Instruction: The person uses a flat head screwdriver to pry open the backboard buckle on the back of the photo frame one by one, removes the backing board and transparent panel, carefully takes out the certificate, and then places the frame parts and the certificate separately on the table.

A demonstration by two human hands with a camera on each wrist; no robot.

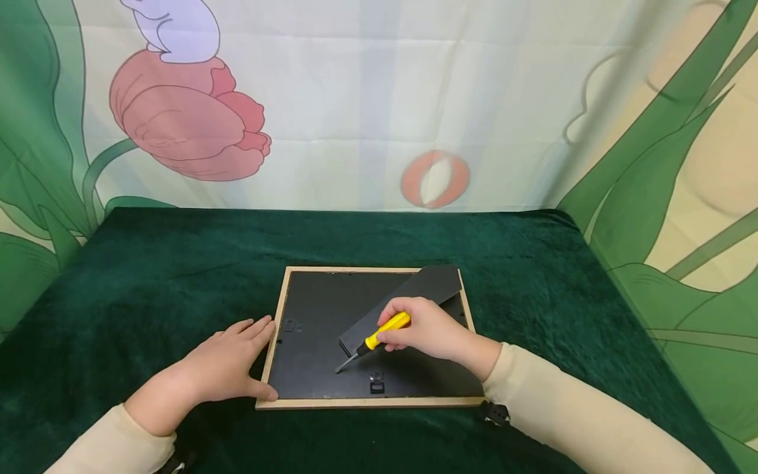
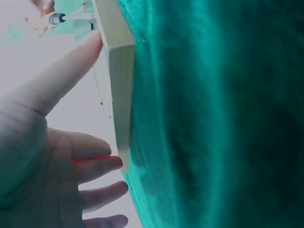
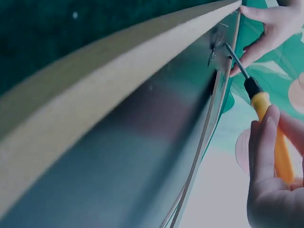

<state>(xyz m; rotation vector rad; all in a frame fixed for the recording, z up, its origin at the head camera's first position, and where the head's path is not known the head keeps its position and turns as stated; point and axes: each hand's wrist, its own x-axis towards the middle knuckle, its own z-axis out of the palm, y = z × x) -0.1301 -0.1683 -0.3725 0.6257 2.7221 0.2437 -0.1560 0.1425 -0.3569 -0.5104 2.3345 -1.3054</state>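
Note:
A picture frame with a pale wooden rim lies face down, its black backing board uppermost. A black stand leg slants across the board toward the far right corner. My right hand grips a screwdriver by its yellow handle, its metal shaft angled down to the left, tip close over the board. Along the frame's left side rests my left hand, fingers extended; its thumb touches the near left corner in the left wrist view. Small hangers sit near the board's front and left edges.
A dark green velvet cloth covers the table under the frame. Behind it hangs a printed curtain with flowers and leaves, reaching along both sides. A dark strap shows below the right sleeve.

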